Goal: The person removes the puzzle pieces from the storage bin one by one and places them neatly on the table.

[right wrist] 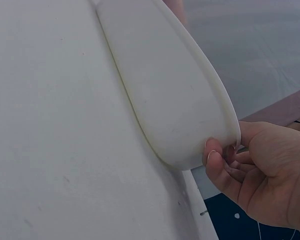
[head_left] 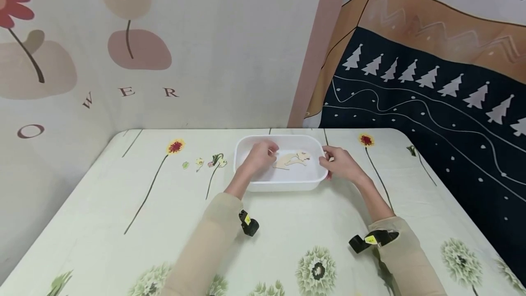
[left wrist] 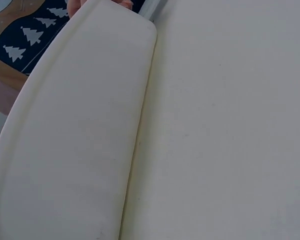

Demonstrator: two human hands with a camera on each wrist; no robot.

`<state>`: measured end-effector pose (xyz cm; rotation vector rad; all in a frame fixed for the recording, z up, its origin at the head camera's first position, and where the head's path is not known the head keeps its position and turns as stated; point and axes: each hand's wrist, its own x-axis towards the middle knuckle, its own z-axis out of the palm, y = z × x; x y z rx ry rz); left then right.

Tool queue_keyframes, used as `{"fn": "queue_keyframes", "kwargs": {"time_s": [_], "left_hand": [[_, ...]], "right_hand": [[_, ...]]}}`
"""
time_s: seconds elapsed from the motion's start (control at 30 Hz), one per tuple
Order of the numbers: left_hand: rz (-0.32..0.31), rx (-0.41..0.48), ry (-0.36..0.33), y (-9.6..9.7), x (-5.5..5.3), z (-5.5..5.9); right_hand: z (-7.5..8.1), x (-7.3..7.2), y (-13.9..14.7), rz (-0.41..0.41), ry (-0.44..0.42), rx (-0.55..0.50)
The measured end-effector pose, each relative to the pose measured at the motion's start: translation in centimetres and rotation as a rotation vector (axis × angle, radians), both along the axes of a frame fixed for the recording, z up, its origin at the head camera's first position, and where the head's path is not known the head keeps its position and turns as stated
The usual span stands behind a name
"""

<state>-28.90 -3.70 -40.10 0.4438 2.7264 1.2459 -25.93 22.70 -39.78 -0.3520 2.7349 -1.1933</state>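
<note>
A white rectangular plastic tub (head_left: 287, 186) with rounded corners stands on the table. Inside it, toward the right, lies a flat cream-coloured piece (head_left: 293, 159) with thin brown outlines. My left hand (head_left: 259, 156) reaches over the front rim into the tub. Its fingers are bent beside the left end of the cream piece; I cannot tell whether they pinch anything. At the tub's right end my right hand (head_left: 340, 162) grips the rim. The right wrist view shows its fingertips (right wrist: 213, 155) against the outer wall. In the left wrist view the tub's wall (left wrist: 80, 120) hides the left hand.
The table is covered by a pale cloth (head_left: 164, 245) printed with flowers and dandelion heads. Behind it stands a light wall (head_left: 230, 58) with flower prints. A dark hanging with tree prints (head_left: 411, 118) borders the right edge. Wrist cameras (head_left: 248, 224) sit on both sleeves.
</note>
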Motion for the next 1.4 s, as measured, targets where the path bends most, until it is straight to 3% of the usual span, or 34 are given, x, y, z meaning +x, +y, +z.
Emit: {"fn": "queue_keyframes", "kwargs": {"time_s": [0.3,0.47,0.63,1.07,1.23,1.4], "left_hand": [[-0.019,-0.052,0.06,-0.11,-0.32,-0.65],[-0.033,-0.094,0.058,-0.08,-0.54,-0.77],[-0.015,-0.17,0.043,0.13,-0.31,-0.6],[-0.045,-0.352,0.15,0.32,0.16,-0.53],[-0.039,-0.339,0.155,0.27,0.15,-0.62],[-0.009,-0.24,0.152,0.27,0.11,-0.6]], "right_hand": [[0.19,0.11,-0.15,-0.002,-0.005,0.007],[0.15,0.09,-0.06,-0.005,-0.001,0.001],[0.02,0.01,0.07,-0.003,-0.002,-0.007],[-0.1,-0.02,0.13,0.007,-0.001,-0.009],[-0.12,-0.06,0.14,0.007,0.001,-0.011],[-0.12,-0.12,0.19,0.007,-0.002,-0.014]]}}
